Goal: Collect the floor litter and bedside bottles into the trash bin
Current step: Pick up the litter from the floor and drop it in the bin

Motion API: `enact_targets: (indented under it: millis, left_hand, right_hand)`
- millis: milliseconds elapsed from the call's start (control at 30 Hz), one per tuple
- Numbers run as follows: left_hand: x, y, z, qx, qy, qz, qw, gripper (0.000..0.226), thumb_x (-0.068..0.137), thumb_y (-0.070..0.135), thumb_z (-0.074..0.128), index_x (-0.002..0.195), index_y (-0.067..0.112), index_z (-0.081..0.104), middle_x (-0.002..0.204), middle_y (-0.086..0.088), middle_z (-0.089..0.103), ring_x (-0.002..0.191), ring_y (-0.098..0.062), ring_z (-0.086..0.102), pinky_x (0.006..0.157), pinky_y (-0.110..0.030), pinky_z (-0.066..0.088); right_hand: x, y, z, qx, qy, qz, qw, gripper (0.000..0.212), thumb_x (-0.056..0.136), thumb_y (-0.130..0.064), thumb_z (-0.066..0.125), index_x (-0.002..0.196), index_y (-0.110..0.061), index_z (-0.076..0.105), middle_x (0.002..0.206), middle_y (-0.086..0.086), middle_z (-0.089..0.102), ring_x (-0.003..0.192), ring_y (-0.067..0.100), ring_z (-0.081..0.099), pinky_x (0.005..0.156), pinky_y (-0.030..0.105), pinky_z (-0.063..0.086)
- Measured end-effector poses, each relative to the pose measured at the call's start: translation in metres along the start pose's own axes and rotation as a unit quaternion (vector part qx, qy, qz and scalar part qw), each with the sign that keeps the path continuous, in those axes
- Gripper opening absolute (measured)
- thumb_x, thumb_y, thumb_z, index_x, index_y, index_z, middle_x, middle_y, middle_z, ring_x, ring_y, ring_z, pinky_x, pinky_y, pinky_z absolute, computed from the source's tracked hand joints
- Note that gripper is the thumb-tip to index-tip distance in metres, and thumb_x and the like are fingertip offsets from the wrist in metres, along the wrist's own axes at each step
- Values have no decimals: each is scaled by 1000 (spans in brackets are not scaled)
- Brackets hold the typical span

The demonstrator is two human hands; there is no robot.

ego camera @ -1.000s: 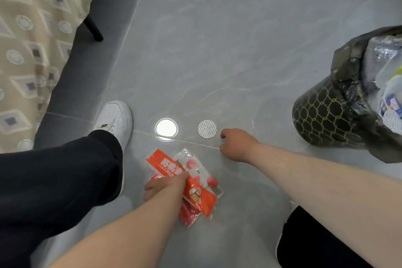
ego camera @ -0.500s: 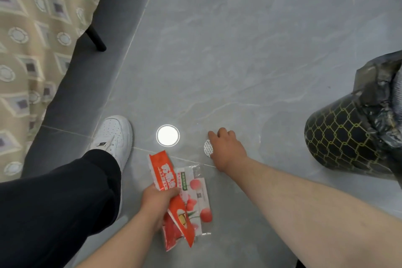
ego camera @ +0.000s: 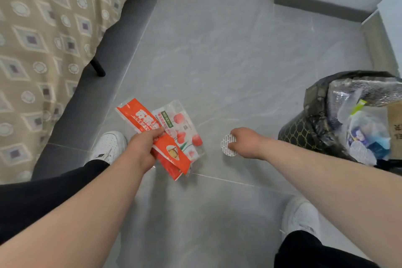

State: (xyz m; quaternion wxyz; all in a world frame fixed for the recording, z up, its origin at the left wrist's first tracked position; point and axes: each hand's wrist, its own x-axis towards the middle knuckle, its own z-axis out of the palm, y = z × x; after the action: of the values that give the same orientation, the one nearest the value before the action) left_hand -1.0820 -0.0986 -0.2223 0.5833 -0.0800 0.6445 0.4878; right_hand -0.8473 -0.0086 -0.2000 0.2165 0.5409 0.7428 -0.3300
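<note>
Two snack wrappers (ego camera: 171,137), one orange, one clear: gripped in the left hand (ego camera: 139,150), above the floor. One round foil seal (ego camera: 227,146): pinched by the right hand (ego camera: 245,141). One lined trash bin (ego camera: 298,135): near right.

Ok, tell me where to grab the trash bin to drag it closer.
Take the trash bin by the rim facing the hands, where the black bag folds over it, coming from above. The patterned body is round, likely too wide to wrap, and rubbish heaps toward the far side. The right hand is nearest but pinches a foil disc.
</note>
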Motion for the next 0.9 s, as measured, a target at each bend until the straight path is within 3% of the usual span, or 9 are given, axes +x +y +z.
enact_targets:
  millis: [133, 233, 400, 500, 567, 600, 667, 800, 900]
  left_hand:
    - [-49, 28, 30, -5, -42, 33, 999, 14, 86, 3, 62, 96, 13, 62, 97, -9, 71, 91, -28, 69, 85, -47, 54]
    - [-93, 38, 50, 1, -69, 54, 996, 14, 87, 4, 62, 98, 12, 61, 94, -9, 71, 87, -27, 69, 74, -45, 55]
    - [-162, 12, 94, 78, -142, 68, 984, 22, 87, 6, 63, 108, 9, 60, 101, -12, 72, 90, -30, 70, 72, -44, 56]
    - [-196, -15, 133, 107, -164, 75, 978, 20, 86, 5, 64, 105, 8, 60, 98, -13, 73, 88, -31, 71, 76, -47, 57]
    - [-214, -34, 164, 134, -174, 81, 972, 15, 86, 6, 64, 101, 9, 61, 93, -12, 73, 85, -31, 71, 80, -48, 56]
    - [-222, -43, 180, 148, -184, 84, 968, 13, 87, 6, 64, 98, 9, 61, 91, -11, 72, 84, -30, 71, 82, -48, 56]
    - [-237, -60, 211, 171, -203, 89, 960, 10, 87, 6, 63, 94, 11, 60, 88, -10, 72, 83, -30, 70, 84, -48, 55]
    - [-251, -86, 272, 210, -221, 100, 947, 13, 87, 5, 58, 97, 13, 56, 97, -11, 70, 87, -31, 69, 86, -49, 54]
    - [-248, -99, 316, 226, -219, 98, 944, 22, 87, 5, 53, 108, 12, 52, 98, -12, 68, 85, -31, 67, 79, -50, 54]
  right_hand:
    - [-58, 0, -66, 19, 76, -21, 997, 37, 96, -22, 49, 126, 0, 50, 135, 15, 51, 119, 29, 49, 93, 29, 36]
    - [-114, 5, -100, 75, 132, -30, 988, 28, 96, -19, 47, 117, -2, 54, 114, 14, 54, 96, 23, 49, 79, 26, 37]
    - [-197, 38, -122, 120, 225, -1, 967, 38, 97, -16, 45, 130, 3, 48, 138, 19, 48, 125, 30, 45, 85, 29, 34]
    - [-226, 75, -130, 202, 271, 38, 940, 42, 96, -16, 44, 137, -7, 45, 133, 12, 51, 109, 26, 55, 77, 21, 43]
    - [-239, 103, -134, 278, 299, 68, 910, 28, 92, -12, 44, 118, -10, 55, 113, 13, 55, 80, 21, 55, 60, 22, 42]
    - [-244, 118, -135, 300, 310, 87, 898, 14, 90, -8, 43, 96, -8, 56, 100, 14, 55, 69, 19, 49, 56, 23, 37]
    - [-248, 149, -136, 308, 339, 112, 882, 23, 87, -1, 40, 66, -9, 42, 75, 8, 46, 59, 18, 38, 49, 24, 26]
    - [-258, 205, -136, 369, 359, 161, 842, 35, 89, 0, 38, 59, -17, 32, 64, 2, 35, 62, 22, 39, 54, 30, 36]
    - [-258, 240, -134, 479, 372, 166, 778, 36, 94, -2, 35, 61, -18, 31, 66, 2, 32, 69, 24, 40, 67, 31, 41]
